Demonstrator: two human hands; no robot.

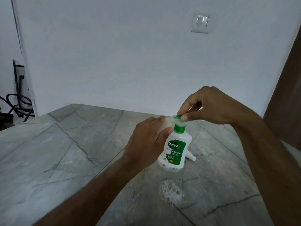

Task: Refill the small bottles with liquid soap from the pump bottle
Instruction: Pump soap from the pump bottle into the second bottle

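Note:
A white Dettol bottle (pixel 175 149) with a green label and green neck collar stands on the grey stone counter (pixel 65 152), with foam at its mouth. My left hand (pixel 146 144) grips a small whitish bottle (pixel 162 125), held tilted just above and left of the Dettol bottle's neck. Most of the small bottle is hidden by my fingers. My right hand (pixel 211 106) pinches the small green cap (pixel 178 117) at that bottle's end, right over the foamy mouth. Whether the cap is on or off, I cannot tell.
A white pump head (pixel 191 156) lies on the counter behind the Dettol bottle. Soap foam sits around the bottle's base (pixel 170 168) and in a patch (pixel 171 193) nearer me. A wall with a light switch (pixel 200 23) stands behind; cables (pixel 17 103) hang at far left.

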